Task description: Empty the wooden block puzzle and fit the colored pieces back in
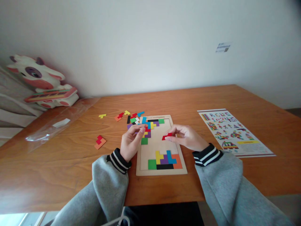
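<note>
A red puzzle piece (166, 137) is pinched between the thumb and fingers of my right hand (185, 135), over the bare middle of the wooden puzzle board (162, 172). My left hand (132, 141) is at the board's left side, thumb and fingertips drawn together; whether anything small sits between them I cannot make out. Coloured block pieces lie in the board's frame along the far and left sides. Nearest me, a green square (152, 164), a yellow piece (159, 156), a blue piece (171, 158), an orange piece (177, 161) and a black bar (165, 167) fit together with a purple one.
Loose pieces lie beyond the board's left corner, with a yellow piece (102, 116) and a red piece on an orange one (100, 143) farther left. A printed pattern sheet (231, 131) lies at right. A clear plastic bag (51, 128) and a cow-shaped toy keyboard (50, 92) are at left.
</note>
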Available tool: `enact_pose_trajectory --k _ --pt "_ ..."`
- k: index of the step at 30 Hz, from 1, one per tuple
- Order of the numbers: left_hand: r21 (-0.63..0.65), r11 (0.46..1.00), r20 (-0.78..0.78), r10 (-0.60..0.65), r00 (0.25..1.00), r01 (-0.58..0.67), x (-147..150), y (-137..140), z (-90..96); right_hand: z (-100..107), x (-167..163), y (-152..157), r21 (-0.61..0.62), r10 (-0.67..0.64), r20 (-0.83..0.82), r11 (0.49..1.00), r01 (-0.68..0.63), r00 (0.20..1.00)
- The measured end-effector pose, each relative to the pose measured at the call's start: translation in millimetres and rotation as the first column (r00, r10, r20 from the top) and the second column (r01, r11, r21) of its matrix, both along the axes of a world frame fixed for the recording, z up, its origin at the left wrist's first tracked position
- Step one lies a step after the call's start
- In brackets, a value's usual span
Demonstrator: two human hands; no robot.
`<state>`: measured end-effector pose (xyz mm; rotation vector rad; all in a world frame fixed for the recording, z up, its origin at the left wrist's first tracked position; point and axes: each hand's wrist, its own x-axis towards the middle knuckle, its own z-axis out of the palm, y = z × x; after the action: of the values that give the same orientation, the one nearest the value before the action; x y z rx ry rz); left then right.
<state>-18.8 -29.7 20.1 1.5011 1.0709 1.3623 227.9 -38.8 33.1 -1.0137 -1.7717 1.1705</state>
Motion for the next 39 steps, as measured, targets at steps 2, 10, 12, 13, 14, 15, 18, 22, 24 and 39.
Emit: enact_pose_trajectory --k 2,10,12,13,14,15,18,22,24,39 --pt "-0.087 0.991 0.141 0.11 0.984 -0.098 -5.5 6.7 -0.8 -3.9 8.9 3.0 -0.121 -0.056 -0.017 0.991 0.054 0.998" --pt "-0.294 0.951 0.386 0.21 0.898 -0.096 -15.2 19.9 -4.7 -14.1 22.0 7.1 -0.069 -0.06 0.094 0.995 0.067 0.994" --pt "-0.31 0.947 0.33 0.188 0.925 -0.082 -12.5 18.3 -7.2 -14.2 21.2 6.0 -0.048 -0.043 0.143 0.998 0.051 0.989" --pt "-0.311 0.947 0.304 0.174 0.937 -0.075 -11.1 17.3 -8.6 -14.1 20.8 5.3 -0.056 -0.035 0.158 0.997 0.044 0.987" --pt "-0.307 0.949 0.284 0.158 0.946 -0.067 -9.9 16.4 -10.0 -13.9 20.4 4.6 -0.075 -0.026 0.167 0.996 0.039 0.986" --pt "-0.3 0.952 0.272 0.144 0.952 -0.058 -9.0 15.7 -11.3 -13.7 20.0 4.0 -0.101 -0.017 0.17 0.994 0.034 0.985" --pt "-0.302 0.953 0.265 0.103 0.959 -0.019 -7.9 14.6 -13.7 -13.6 19.4 2.5 -0.176 0.02 0.174 0.984 0.011 0.984" --pt "-0.343 0.939 0.253 0.084 0.964 0.008 -7.2 13.6 -12.2 -14.6 18.3 1.7 -0.156 0.057 0.26 0.988 -0.016 0.964" --pt "-0.348 0.938 0.237 0.089 0.967 -0.001 -6.3 12.7 -10.3 -15.4 17.5 1.9 -0.098 0.043 0.325 0.995 -0.011 0.945" --pt "-0.322 0.947 0.19 0.07 0.979 -0.005 -6.1 11.7 -9.2 -9.3 20.2 2.3 0.025 0.127 0.43 0.988 -0.153 0.894"
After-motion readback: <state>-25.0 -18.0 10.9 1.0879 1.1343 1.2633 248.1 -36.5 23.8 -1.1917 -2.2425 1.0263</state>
